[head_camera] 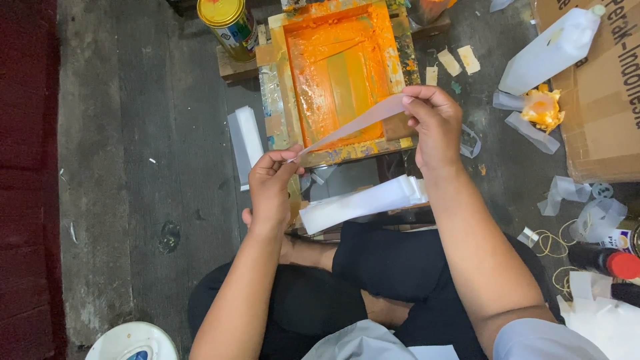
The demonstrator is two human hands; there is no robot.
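Both hands hold one thin white plastic strip (353,127) stretched between them, above the near edge of an orange-inked printing screen frame (340,73). My left hand (270,187) pinches the strip's lower left end. My right hand (433,123) pinches its upper right end. Below the hands, a stack of similar white strips (363,203) lies in front of my crossed legs. A second small white stack (245,140) rests on the floor left of the frame.
A yellow-lidded can (230,27) stands left of the frame. A white plastic jug (550,50) leans on a cardboard box (600,100) at right, with an ink-stained rag (541,108), scraps, rubber bands (550,243) and a red-capped bottle (610,261). A white tub (130,341) sits bottom left.
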